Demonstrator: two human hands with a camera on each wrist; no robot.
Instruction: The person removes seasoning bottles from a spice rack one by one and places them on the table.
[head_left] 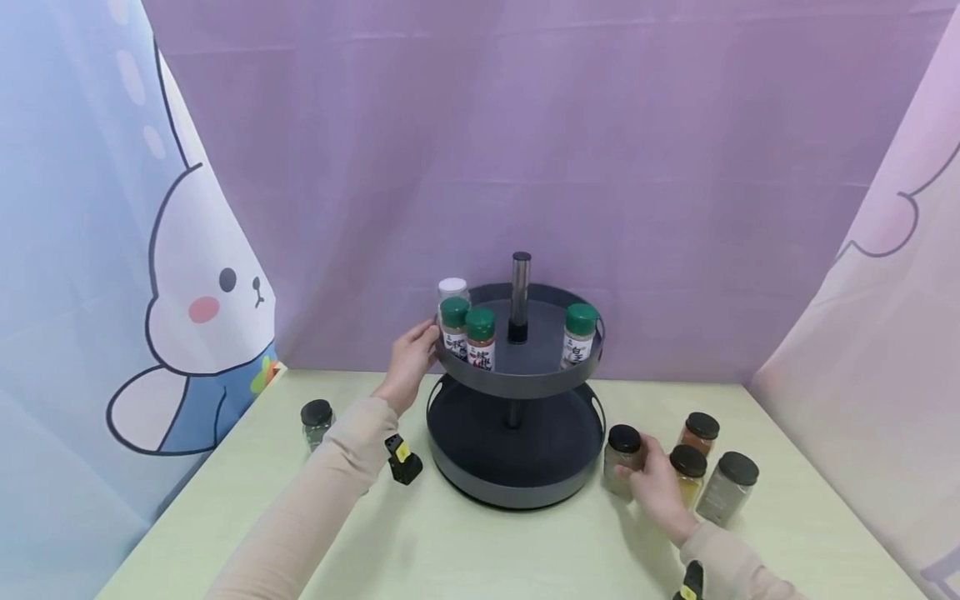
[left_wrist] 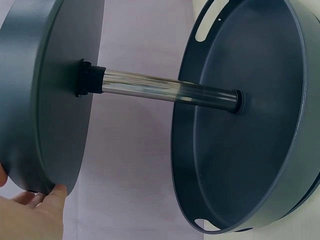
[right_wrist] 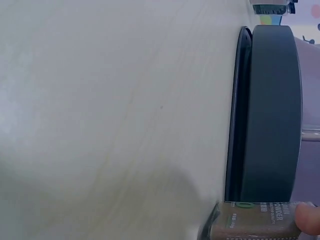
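Observation:
A dark two-tier round spice rack [head_left: 517, 497] stands on the table, with a metal post through its middle. My left hand [head_left: 411, 364] grips the left rim of its upper tray [left_wrist: 60, 110], thumb and fingers on either side of the edge. Just right of the lower tray, my right hand [head_left: 662, 490] holds a black-lidded jar of brown cumin powder [head_left: 621, 467] between thumb and fingers. That jar's printed label [right_wrist: 255, 220] shows in the right wrist view, near the lower tray's wall [right_wrist: 272, 115]. Whether its base touches the table I cannot tell.
On the upper tray stand green-capped shakers [head_left: 480, 337] and a white-capped jar [head_left: 452, 288] at left, another green-capped shaker [head_left: 578, 337] at right. Several black-lidded jars [head_left: 726, 490] stand right of my right hand. One more jar [head_left: 317, 423] stands at far left. A curtain [head_left: 562, 167] hangs behind.

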